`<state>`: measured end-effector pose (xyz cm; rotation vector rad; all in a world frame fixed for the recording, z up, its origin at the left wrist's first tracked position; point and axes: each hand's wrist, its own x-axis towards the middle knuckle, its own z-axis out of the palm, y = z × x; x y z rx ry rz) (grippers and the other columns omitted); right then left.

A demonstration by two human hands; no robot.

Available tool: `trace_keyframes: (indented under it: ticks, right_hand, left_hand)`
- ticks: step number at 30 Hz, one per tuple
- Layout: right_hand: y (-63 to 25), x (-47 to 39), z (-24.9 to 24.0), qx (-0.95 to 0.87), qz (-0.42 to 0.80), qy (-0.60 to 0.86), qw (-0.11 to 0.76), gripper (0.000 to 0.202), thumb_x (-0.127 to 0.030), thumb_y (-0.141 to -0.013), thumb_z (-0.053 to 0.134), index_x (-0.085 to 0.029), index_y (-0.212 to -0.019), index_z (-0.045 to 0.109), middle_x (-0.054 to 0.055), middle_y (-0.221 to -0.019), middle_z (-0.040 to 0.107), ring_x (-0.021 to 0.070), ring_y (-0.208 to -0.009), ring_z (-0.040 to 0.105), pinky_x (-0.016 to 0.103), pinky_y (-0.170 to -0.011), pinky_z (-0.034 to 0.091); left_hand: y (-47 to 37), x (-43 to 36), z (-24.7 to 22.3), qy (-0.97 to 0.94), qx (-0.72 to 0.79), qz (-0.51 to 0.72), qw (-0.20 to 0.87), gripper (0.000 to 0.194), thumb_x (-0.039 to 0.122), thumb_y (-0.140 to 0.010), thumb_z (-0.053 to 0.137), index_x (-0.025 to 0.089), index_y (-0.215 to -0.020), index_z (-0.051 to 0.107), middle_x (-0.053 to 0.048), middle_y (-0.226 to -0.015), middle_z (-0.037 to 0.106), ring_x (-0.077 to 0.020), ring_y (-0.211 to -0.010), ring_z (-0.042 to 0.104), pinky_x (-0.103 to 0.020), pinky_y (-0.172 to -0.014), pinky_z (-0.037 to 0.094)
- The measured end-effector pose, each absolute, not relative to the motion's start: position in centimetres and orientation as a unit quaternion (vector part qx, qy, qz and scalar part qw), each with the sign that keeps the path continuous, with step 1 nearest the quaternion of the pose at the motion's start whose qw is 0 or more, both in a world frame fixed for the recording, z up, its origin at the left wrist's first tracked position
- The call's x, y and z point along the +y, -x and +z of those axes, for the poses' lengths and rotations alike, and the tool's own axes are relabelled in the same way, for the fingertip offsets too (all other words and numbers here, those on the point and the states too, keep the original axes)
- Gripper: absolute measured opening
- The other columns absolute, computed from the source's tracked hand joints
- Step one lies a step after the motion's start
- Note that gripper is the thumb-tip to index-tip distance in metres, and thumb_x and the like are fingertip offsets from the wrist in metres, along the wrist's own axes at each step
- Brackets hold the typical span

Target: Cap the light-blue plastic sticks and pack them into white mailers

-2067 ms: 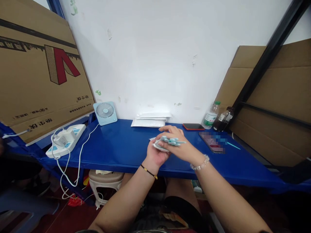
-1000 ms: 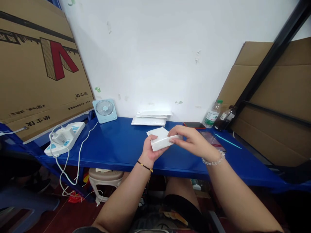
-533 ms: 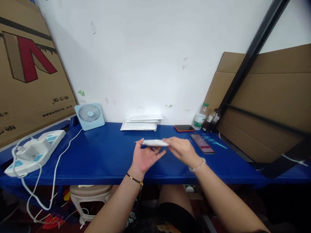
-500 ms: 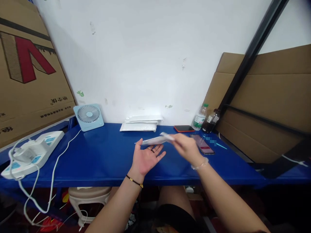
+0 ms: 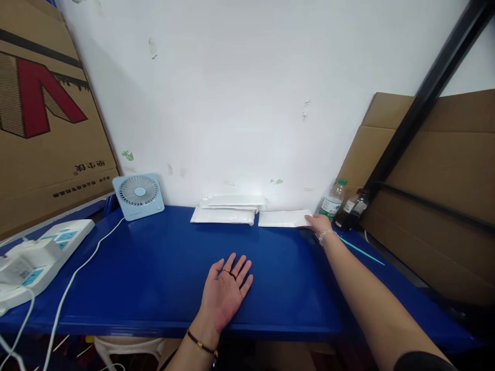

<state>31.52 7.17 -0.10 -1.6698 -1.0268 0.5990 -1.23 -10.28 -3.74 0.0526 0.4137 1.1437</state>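
My right hand (image 5: pixel 319 225) is closed on the right end of a flat white packet (image 5: pixel 284 218), which lies at the back of the blue table near the wall. Just left of that packet is a small stack of similar white packets (image 5: pixel 224 214). My left hand (image 5: pixel 227 291) is palm up above the table's front part, fingers spread, holding nothing. The phones are not visible; my right hand and the packet are over that area.
A light blue fan (image 5: pixel 139 196) stands at the back left of the blue table (image 5: pixel 154 278). A white power strip (image 5: pixel 58 247) with cables is at the left. Two bottles (image 5: pixel 331 202) (image 5: pixel 351 210) and a teal stick (image 5: pixel 363 251) are at the right, beside cardboard.
My right hand has carried the white packet away from my left hand, right and back, down beside the stack. My left hand stays open, slightly lower in view. The view has shifted.
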Motion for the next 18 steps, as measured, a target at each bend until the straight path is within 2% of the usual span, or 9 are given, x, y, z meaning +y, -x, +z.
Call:
trace_keyframes:
  ticks: [2,4,7,9,12,15,18]
  right_hand:
    - [-29.8,7.9,0.1,-0.481,0.157,0.715,0.483,0.051,-0.032,-0.064,0.070,-0.005,-0.106,0.061,0.025,-0.119,0.055,0.0367,-0.116,0.047,0.046,-0.093,0.043]
    - [-27.3,8.4,0.5,-0.601,0.014,0.694,0.396,0.066,-0.038,-0.067,0.067,-0.009,-0.125,0.051,0.021,-0.135,0.043,0.0374,-0.126,0.036,0.051,-0.102,0.032]
    - [-22.5,8.7,1.3,-0.787,-0.097,0.556,0.251,0.074,-0.030,-0.071,0.063,-0.015,-0.139,0.036,0.015,-0.145,0.033,0.0304,-0.130,0.032,0.043,-0.103,0.033]
    - [-19.5,8.9,2.0,-0.816,-0.156,0.520,0.198,0.061,-0.022,-0.078,0.057,-0.017,-0.136,0.039,0.014,-0.145,0.034,0.0284,-0.129,0.034,0.041,-0.101,0.035]
    - [-16.5,9.0,3.8,-0.806,-0.183,0.550,0.115,0.033,-0.011,-0.087,0.041,-0.016,-0.116,0.056,0.016,-0.120,0.059,0.0247,-0.105,0.057,0.035,-0.083,0.044]
    - [-15.7,7.7,5.7,-0.788,-0.197,0.568,0.132,0.032,-0.014,-0.091,0.034,-0.016,-0.109,0.060,0.014,-0.097,0.068,0.0233,-0.082,0.065,0.031,-0.068,0.046]
    - [-16.1,4.0,6.4,-0.801,-0.212,0.511,0.229,0.033,-0.023,-0.094,0.034,-0.018,-0.116,0.058,0.012,-0.101,0.068,0.0225,-0.085,0.066,0.029,-0.067,0.047]
  left_hand:
    - [1.2,-10.2,-3.9,-0.016,0.191,0.540,0.820,0.048,0.033,-0.084,0.051,0.025,-0.131,0.042,-0.012,-0.138,0.045,-0.0270,-0.126,0.045,-0.042,-0.098,0.041]
    - [1.2,-10.1,-3.9,-0.012,0.189,0.545,0.817,0.048,0.033,-0.085,0.052,0.025,-0.131,0.042,-0.012,-0.137,0.046,-0.0271,-0.125,0.045,-0.042,-0.097,0.041]
    - [1.3,-10.0,-3.8,-0.008,0.191,0.546,0.815,0.048,0.032,-0.085,0.052,0.025,-0.132,0.042,-0.012,-0.136,0.047,-0.0266,-0.124,0.047,-0.042,-0.096,0.042]
    - [1.3,-10.1,-3.7,-0.007,0.198,0.548,0.813,0.048,0.031,-0.085,0.052,0.025,-0.131,0.042,-0.012,-0.135,0.048,-0.0260,-0.124,0.047,-0.041,-0.095,0.043]
    - [1.0,-10.5,-3.6,-0.030,0.207,0.552,0.807,0.046,0.032,-0.085,0.052,0.026,-0.130,0.043,-0.011,-0.137,0.046,-0.0255,-0.124,0.047,-0.040,-0.095,0.043]
    - [0.4,-10.6,-3.4,-0.081,0.212,0.560,0.797,0.047,0.033,-0.086,0.053,0.028,-0.131,0.042,-0.009,-0.139,0.044,-0.0239,-0.126,0.044,-0.038,-0.098,0.042]
    - [0.0,-9.8,-2.7,-0.099,0.223,0.595,0.766,0.052,0.036,-0.085,0.057,0.032,-0.133,0.037,-0.009,-0.140,0.042,-0.0219,-0.127,0.043,-0.037,-0.099,0.042]
